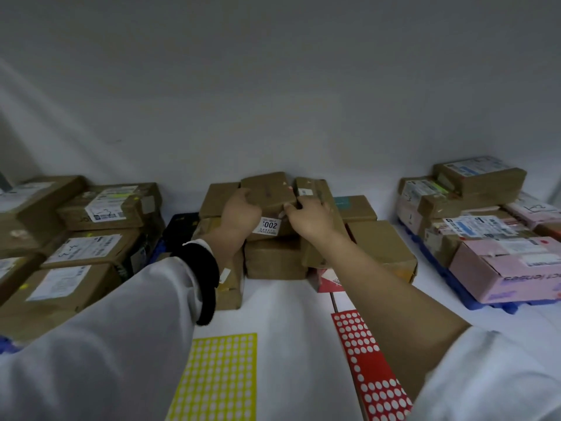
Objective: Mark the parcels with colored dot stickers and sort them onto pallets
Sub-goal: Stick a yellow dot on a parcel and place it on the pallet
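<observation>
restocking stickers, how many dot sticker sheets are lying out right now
2. A yellow sheet lies at bottom centre on the white surface. A red sheet lies just right of it, its right edge under the right forearm. More may be hidden beneath the arms.

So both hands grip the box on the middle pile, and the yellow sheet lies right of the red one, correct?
No: in the head view the yellow sheet lies left of the red sheet. The left hand and right hand do grip the box on the middle pile.
</observation>
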